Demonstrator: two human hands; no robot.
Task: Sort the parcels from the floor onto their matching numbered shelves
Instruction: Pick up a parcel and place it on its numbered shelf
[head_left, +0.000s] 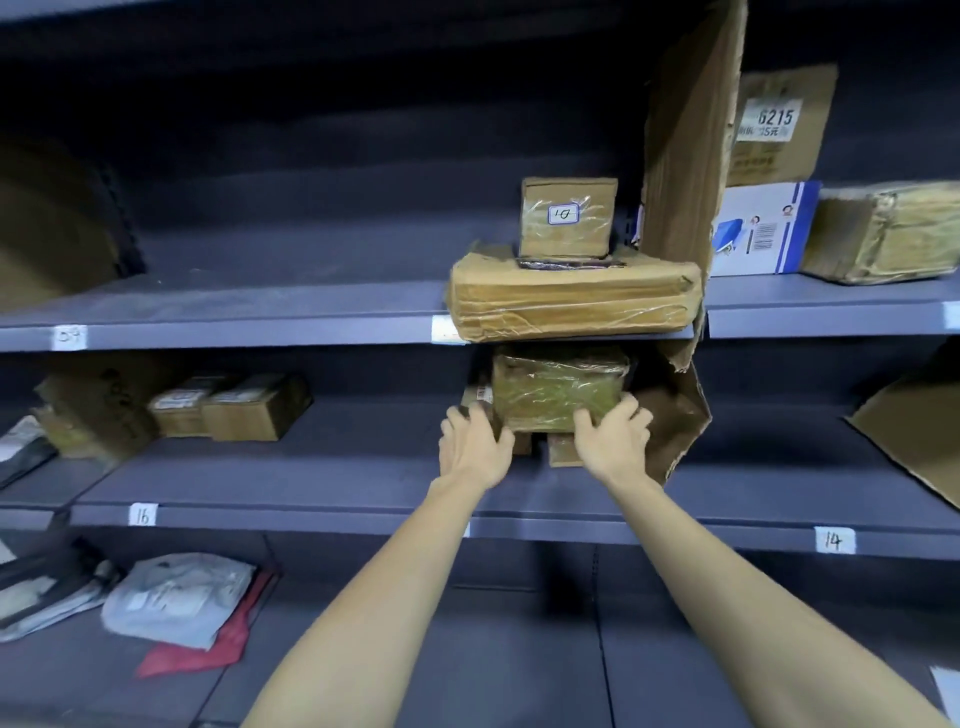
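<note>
Both forearms reach up from bottom of frame. Left hand (475, 448) and right hand (614, 439), fingers curled, grip the lower corners of a tape-wrapped cardboard parcel (558, 392) at frame centre, sitting on smaller boxes on the middle shelf (311, 470); glossy crinkled tape.

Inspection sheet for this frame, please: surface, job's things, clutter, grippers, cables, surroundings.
Surface: grey middle shelf, edge tags 16 and 14.
Job's things: taped parcel resting on smaller boxes on that shelf; small box marked 10 on a flat parcel above.
Clutter: torn cardboard sheet standing beside the stack; mail bags on the lowest shelf.
Grippers: left hand and right hand hold the taped parcel's lower corners.
Cables: nothing seen.
Surroundings: more shelving with boxes.
</note>
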